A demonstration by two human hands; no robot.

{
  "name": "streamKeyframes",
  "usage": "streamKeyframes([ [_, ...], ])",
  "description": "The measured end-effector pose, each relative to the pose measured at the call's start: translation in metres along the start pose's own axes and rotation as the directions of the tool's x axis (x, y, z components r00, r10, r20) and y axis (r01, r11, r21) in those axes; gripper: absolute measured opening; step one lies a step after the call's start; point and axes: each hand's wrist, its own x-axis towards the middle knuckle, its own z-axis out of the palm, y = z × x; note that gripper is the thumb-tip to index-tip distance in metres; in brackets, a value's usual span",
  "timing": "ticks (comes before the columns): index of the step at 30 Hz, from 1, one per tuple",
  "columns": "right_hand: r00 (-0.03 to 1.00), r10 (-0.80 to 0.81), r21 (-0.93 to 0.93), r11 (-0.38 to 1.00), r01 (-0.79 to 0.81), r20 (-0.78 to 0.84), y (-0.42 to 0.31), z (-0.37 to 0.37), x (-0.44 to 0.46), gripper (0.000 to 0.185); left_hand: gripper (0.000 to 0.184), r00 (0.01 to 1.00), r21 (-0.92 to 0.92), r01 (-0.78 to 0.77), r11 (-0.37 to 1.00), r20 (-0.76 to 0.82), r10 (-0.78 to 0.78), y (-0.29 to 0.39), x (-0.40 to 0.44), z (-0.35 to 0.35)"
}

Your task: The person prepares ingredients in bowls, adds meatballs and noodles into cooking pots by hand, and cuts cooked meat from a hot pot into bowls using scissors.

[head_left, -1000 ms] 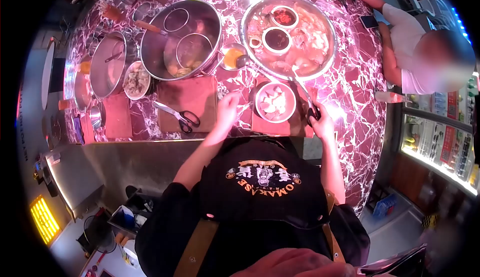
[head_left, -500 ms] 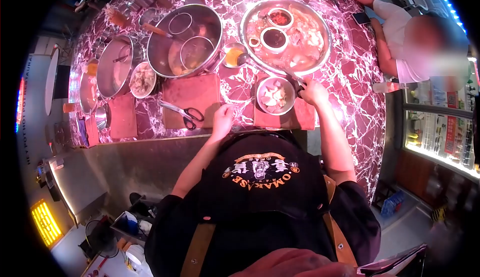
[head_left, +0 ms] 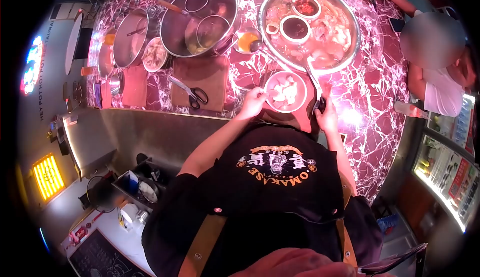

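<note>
My left hand (head_left: 253, 103) pinches the left rim of a small round bowl (head_left: 270, 108) holding pale chopped pieces (head_left: 285, 91). Just right of the bowl, my right hand (head_left: 327, 117) is closed around the black handles of scissors (head_left: 314, 79), whose metal blades point away toward the large dish. That wide metal dish (head_left: 356, 44) holds meat pieces and liquid, with a cup of dark sauce (head_left: 295, 29) and a cup of chopped red bits (head_left: 306, 7) set in it. A ladle (head_left: 255, 46) rests in a small bowl of yellow liquid (head_left: 245, 41) nearby.
A deep metal pot (head_left: 170, 39) with strainer rings stands left, beside another pot (head_left: 122, 52) and a bowl of pale food (head_left: 154, 56). Second scissors (head_left: 192, 96) lie on a brown cloth (head_left: 212, 72). A person (head_left: 440, 89) sits at the right, near a bottle (head_left: 410, 109).
My left hand has moved from the table edge to the bowl and taken its rim. The scissors in my right hand now point away from me. The camera view has shifted.
</note>
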Motion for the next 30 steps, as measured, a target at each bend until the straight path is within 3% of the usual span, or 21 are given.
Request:
streamKeyframes([
  [2, 1.0, 0.001, 0.027, 1.0, -0.001, 0.01, -0.009, -0.011, 0.001, 0.058, 0.022, 0.993, 0.017, -0.113, 0.993, 0.022, 0.113, -0.003, 0.0, 0.007],
  [6, 1.0, -0.006, 0.019, 1.0, 0.006, 0.007, -0.003, -0.019, 0.006, 0.06, 0.025, 0.988, -0.049, 0.028, 0.998, 0.15, -0.021, -0.006, 0.0, 0.026],
  [9, 1.0, -0.021, 0.005, 1.0, 0.021, -0.01, -0.002, -0.02, 0.007, 0.06, 0.024, 1.0, -0.022, -0.014, 1.0, 0.02, 0.014, -0.002, -0.003, 0.025],
  [10, 1.0, -0.012, -0.001, 1.0, 0.012, -0.002, -0.002, -0.021, 0.007, 0.06, 0.023, 0.999, -0.284, -0.022, 0.959, 0.019, 0.029, -0.02, -0.004, 0.026],
  [11, 1.0, -0.013, 0.001, 1.0, 0.013, 0.0, 0.001, -0.019, 0.007, 0.06, 0.023, 0.999, -0.281, -0.022, 0.959, 0.017, 0.028, -0.021, -0.008, 0.019],
  [13, 1.0, -0.003, 0.053, 0.999, 0.003, 0.01, 0.003, -0.018, 0.009, 0.06, 0.02, 0.993, -0.15, 0.102, 0.983, -0.04, -0.11, -0.023, -0.021, -0.003],
  [15, 0.999, 0.025, 0.029, 0.999, -0.026, 0.021, 0.003, -0.018, 0.009, 0.061, 0.019, 0.991, -0.193, 0.082, 0.978, -0.09, -0.101, -0.025, -0.023, -0.016],
  [16, 1.0, 0.014, -0.005, 1.0, -0.014, 0.005, 0.003, -0.016, 0.008, 0.061, 0.021, 0.984, -0.091, 0.088, 0.992, -0.148, -0.101, -0.024, -0.022, -0.022],
  [18, 1.0, 0.002, -0.04, 0.999, -0.002, -0.003, 0.004, -0.011, 0.007, 0.064, 0.025, 0.973, 0.059, 0.059, 0.997, -0.227, -0.044, 0.002, -0.012, -0.02],
  [19, 1.0, -0.002, -0.047, 0.999, 0.002, -0.005, 0.001, -0.011, 0.006, 0.066, 0.023, 0.963, 0.092, -0.042, 0.995, -0.262, 0.065, 0.024, -0.004, -0.009],
  [21, 1.0, -0.015, -0.077, 0.997, 0.013, -0.017, -0.007, -0.007, 0.0, 0.067, 0.021, 0.962, -0.013, -0.128, 0.992, -0.243, 0.121, 0.027, 0.023, 0.01],
  [25, 0.999, -0.036, -0.106, 0.994, 0.035, -0.012, -0.009, -0.009, -0.003, 0.071, 0.023, 0.976, 0.09, -0.11, 0.99, -0.177, 0.125, 0.048, 0.07, 0.027],
  [27, 0.999, -0.035, -0.108, 0.994, 0.034, -0.014, -0.006, -0.01, 0.001, 0.071, 0.023, 0.971, 0.339, -0.232, 0.912, 0.02, 0.239, 0.057, 0.085, 0.025],
  [30, 1.0, -0.013, -0.098, 0.995, 0.013, -0.007, -0.01, -0.009, 0.003, 0.07, 0.028, 0.972, 0.531, -0.236, 0.814, 0.145, 0.187, 0.059, 0.104, 0.022],
])
